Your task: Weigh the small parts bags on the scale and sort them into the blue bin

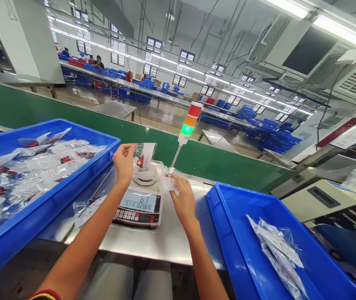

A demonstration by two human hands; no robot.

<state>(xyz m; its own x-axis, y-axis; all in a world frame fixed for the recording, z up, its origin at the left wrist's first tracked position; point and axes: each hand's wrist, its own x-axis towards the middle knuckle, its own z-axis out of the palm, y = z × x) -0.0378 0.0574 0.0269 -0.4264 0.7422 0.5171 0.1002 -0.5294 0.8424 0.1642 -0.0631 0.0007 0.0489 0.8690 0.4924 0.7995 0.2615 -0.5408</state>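
My left hand (124, 163) pinches the top corner of a clear plastic bag (148, 152) with a small red part and a white slip inside. The bag is held upright over the round pan of a digital weighing scale (145, 179); whether it touches the pan I cannot tell. To the right of the scale, my right hand (183, 196) grips a second clear bag (168, 180), which also shows some red. The scale's lit display (138, 201) faces me, with its keypad below. Another bag (92, 210) lies on the metal table, partly behind my left forearm.
A blue bin (103, 160) on the left holds many bagged parts. In the blue bin (224, 208) on the right lie several bags. A signal tower (190, 121) glows green behind the scale. Beyond it runs a green partition (227, 156). A beige machine (315, 200) stands far right.
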